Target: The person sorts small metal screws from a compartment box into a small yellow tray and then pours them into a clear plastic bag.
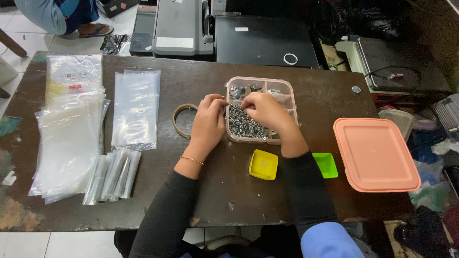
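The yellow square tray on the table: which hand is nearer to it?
Right. The right hand is above the yellow tray, over the compartment box; the left hand is up-left of it.

Both hands over a clear divided box (287, 88) on the dark worktop (191, 191). Left hand (208, 122) curled at box's left edge, fingers (219, 101) bent, touching its rim. Right hand (265, 111) inside the box, fingers (247, 102) pinching in the pile of small silver screws (244, 126) just below them. Tape roll (180, 119) just left of left fingers. Flat clear bags (136, 107) further left. Yellow tray (263, 164) and green tray (326, 165) near the wrists, on the person's side of the fingers. Orange lid (375, 153) well right.
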